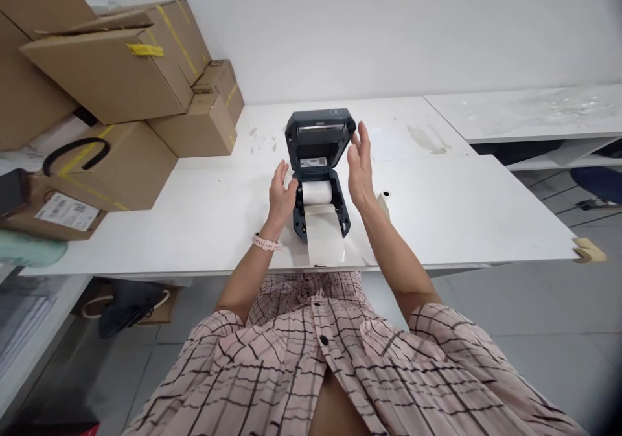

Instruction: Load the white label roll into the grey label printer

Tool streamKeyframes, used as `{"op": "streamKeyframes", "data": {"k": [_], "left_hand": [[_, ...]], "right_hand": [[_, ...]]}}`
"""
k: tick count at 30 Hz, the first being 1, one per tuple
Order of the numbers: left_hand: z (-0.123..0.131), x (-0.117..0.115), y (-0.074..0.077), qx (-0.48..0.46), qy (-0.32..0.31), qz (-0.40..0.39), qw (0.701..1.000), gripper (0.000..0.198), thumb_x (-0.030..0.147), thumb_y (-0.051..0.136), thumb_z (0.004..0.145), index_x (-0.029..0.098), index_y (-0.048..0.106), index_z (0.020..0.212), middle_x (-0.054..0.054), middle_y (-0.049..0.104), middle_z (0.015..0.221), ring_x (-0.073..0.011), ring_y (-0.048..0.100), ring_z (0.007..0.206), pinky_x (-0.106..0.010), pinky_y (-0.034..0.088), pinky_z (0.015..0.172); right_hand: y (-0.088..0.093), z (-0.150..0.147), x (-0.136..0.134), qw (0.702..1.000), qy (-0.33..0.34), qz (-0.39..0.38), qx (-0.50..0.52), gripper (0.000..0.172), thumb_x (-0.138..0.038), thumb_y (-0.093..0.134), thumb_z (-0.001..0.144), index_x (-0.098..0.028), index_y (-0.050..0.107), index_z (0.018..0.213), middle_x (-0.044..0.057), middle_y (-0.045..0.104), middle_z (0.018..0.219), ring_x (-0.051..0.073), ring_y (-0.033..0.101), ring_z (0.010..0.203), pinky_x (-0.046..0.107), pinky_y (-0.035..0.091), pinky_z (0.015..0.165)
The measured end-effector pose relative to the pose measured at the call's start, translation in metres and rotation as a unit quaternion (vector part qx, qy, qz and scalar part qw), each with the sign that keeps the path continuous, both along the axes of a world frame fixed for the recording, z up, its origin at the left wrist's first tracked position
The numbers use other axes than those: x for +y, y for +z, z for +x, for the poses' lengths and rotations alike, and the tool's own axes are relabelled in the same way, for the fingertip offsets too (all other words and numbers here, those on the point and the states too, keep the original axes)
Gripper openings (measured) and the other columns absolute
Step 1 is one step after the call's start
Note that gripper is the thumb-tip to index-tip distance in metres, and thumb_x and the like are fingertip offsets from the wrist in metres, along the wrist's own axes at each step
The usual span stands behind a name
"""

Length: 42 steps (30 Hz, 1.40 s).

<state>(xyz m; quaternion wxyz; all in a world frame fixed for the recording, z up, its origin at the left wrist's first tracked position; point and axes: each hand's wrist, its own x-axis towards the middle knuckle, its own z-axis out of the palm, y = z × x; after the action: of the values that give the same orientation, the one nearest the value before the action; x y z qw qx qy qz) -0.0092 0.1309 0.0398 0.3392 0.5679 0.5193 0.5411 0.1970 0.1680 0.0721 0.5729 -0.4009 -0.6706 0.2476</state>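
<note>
A dark label printer (pixel 298 219) stands on the white table with its lid (pixel 318 139) raised. Inside it sits a white label roll (pixel 317 192), and a strip of label paper (pixel 324 238) runs out over the front toward the table edge. My left hand (pixel 282 193) is at the printer's left side, fingers stretched out, thumb close to the roll holder. On the right, my right hand (pixel 359 170) is upright beside the raised lid with straight fingers, their tips at the lid's right edge. Whether they press on it I cannot tell.
Cardboard boxes (pixel 111 73) are stacked at the left, with a black curved band (pixel 72 148) on them. A small paper roll (pixel 383 203) lies behind my right forearm. The table's front edge is close to my body; a blue stool (pixel 597 183) stands at far right.
</note>
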Motion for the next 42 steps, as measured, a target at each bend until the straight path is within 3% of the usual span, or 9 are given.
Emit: {"op": "streamKeyframes", "data": {"k": [7, 12, 15, 19, 25, 30, 35, 39, 42], "left_hand": [[-0.001, 0.001, -0.033, 0.052, -0.008, -0.146, 0.988, 0.086, 0.019, 0.062, 0.083, 0.023, 0.031, 0.163, -0.014, 0.037, 0.170, -0.0317, 0.042, 0.154, -0.048, 0.041, 0.122], [0.002, -0.006, -0.021, 0.128, 0.005, -0.178, 0.976, 0.080, 0.019, 0.063, 0.079, 0.022, 0.043, 0.157, -0.013, 0.055, 0.157, -0.0339, 0.056, 0.142, -0.049, 0.047, 0.115], [0.006, -0.005, -0.009, 0.214, 0.014, -0.188, 0.958, 0.066, 0.019, 0.061, 0.080, 0.023, 0.056, 0.145, -0.011, 0.069, 0.142, -0.0357, 0.063, 0.132, -0.049, 0.050, 0.109], [0.011, -0.006, 0.000, 0.268, 0.019, -0.203, 0.942, 0.058, 0.017, 0.058, 0.080, 0.021, 0.061, 0.138, -0.013, 0.075, 0.129, -0.0364, 0.068, 0.123, -0.047, 0.053, 0.102], [0.013, -0.011, 0.000, 0.271, 0.018, -0.200, 0.941, 0.057, 0.015, 0.053, 0.082, 0.021, 0.059, 0.138, -0.013, 0.076, 0.123, -0.0349, 0.070, 0.117, -0.047, 0.054, 0.099], [0.013, -0.011, 0.001, 0.275, 0.005, -0.207, 0.939, 0.059, 0.014, 0.053, 0.082, 0.022, 0.056, 0.141, -0.013, 0.076, 0.124, -0.0352, 0.070, 0.117, -0.047, 0.054, 0.099], [0.014, -0.013, 0.000, 0.269, 0.018, -0.198, 0.942, 0.057, 0.015, 0.051, 0.082, 0.025, 0.058, 0.138, -0.011, 0.076, 0.123, -0.0358, 0.068, 0.119, -0.049, 0.052, 0.102], [0.014, -0.016, -0.005, 0.230, 0.027, -0.186, 0.955, 0.062, 0.018, 0.053, 0.083, 0.027, 0.055, 0.145, -0.010, 0.074, 0.130, -0.0372, 0.065, 0.126, -0.053, 0.049, 0.108], [0.014, -0.016, -0.009, 0.205, 0.035, -0.183, 0.961, 0.067, 0.019, 0.054, 0.084, 0.025, 0.051, 0.150, -0.011, 0.069, 0.140, -0.0375, 0.062, 0.131, -0.054, 0.047, 0.112]], "right_hand": [[0.010, -0.006, 0.078, 0.985, -0.059, 0.031, -0.156, 0.088, -0.080, 0.018, 0.098, -0.033, -0.009, 0.167, 0.006, 0.019, 0.176, 0.035, 0.015, 0.163, 0.067, 0.018, 0.128], [0.033, 0.000, 0.043, 0.976, -0.069, 0.079, -0.190, 0.083, -0.073, 0.039, 0.098, -0.030, 0.017, 0.167, 0.006, 0.027, 0.173, 0.037, 0.020, 0.161, 0.064, 0.021, 0.129], [0.034, -0.002, 0.016, 0.963, 0.044, 0.055, -0.261, 0.069, -0.054, 0.054, 0.098, -0.030, 0.035, 0.160, 0.008, 0.053, 0.158, 0.037, 0.045, 0.148, 0.061, 0.035, 0.124], [0.014, -0.013, 0.014, 0.871, 0.178, -0.094, -0.447, 0.092, -0.034, 0.078, 0.079, -0.029, 0.035, 0.160, 0.013, 0.066, 0.143, 0.043, 0.063, 0.127, 0.061, 0.051, 0.104], [-0.004, -0.033, 0.033, 0.786, 0.182, -0.150, -0.572, 0.109, -0.031, 0.084, 0.071, -0.020, 0.028, 0.163, 0.022, 0.051, 0.158, 0.049, 0.057, 0.136, 0.058, 0.049, 0.108], [0.002, -0.030, 0.028, 0.813, 0.199, -0.127, -0.531, 0.120, -0.028, 0.086, 0.064, -0.026, 0.022, 0.167, 0.019, 0.063, 0.145, 0.048, 0.063, 0.127, 0.061, 0.052, 0.102], [0.034, 0.018, 0.018, 0.903, 0.315, -0.149, -0.251, 0.111, -0.033, 0.095, 0.055, -0.032, 0.048, 0.155, 0.008, 0.073, 0.127, 0.041, 0.065, 0.121, 0.062, 0.048, 0.109], [0.059, 0.082, 0.008, 0.949, 0.242, -0.178, -0.096, 0.100, -0.038, 0.096, 0.060, -0.027, 0.055, 0.150, 0.008, 0.067, 0.134, 0.040, 0.058, 0.132, 0.058, 0.046, 0.115], [0.056, 0.118, 0.013, 0.962, 0.186, -0.172, -0.105, 0.116, -0.030, 0.098, 0.055, -0.030, 0.045, 0.157, 0.010, 0.056, 0.149, 0.041, 0.055, 0.137, 0.054, 0.049, 0.112]]}}
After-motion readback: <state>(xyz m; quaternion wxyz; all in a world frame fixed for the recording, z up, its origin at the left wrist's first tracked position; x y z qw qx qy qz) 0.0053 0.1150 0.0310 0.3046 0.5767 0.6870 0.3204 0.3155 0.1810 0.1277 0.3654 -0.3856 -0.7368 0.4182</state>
